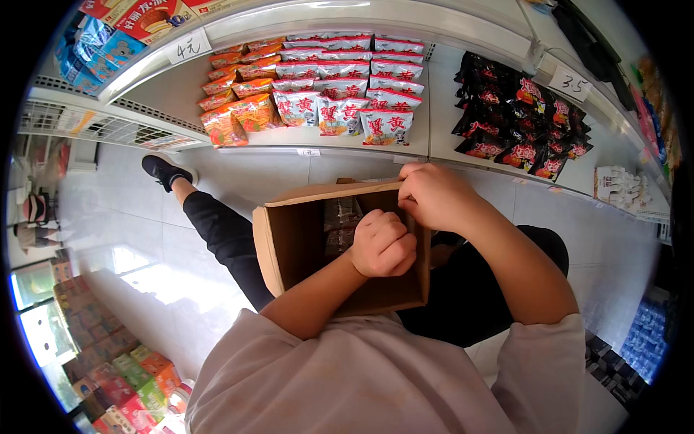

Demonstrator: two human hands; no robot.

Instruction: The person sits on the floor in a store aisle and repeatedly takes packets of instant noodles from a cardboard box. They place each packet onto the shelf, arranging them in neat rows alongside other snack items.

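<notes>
An open cardboard box [297,238] sits between my legs, close against my body. Inside it, a few dark-wrapped packets [340,225] show along the far part; my left hand and forearm cover some of the interior. My left hand [384,244] hovers over the opening, curled into a fist, and whatever its fingers may enclose is hidden. At the box's far right corner, my right hand [434,195] pinches the cardboard edge with its thumb and bent fingers.
Ahead, a white shelf [442,103] carries rows of white-and-red snack bags [341,114], orange snack bags [255,112] and black snack bags [520,119]. An upper shelf edge [325,24] overhangs it. Stacked colourful cartons [135,385] stand at lower left; bottled-water packs [642,336] at right.
</notes>
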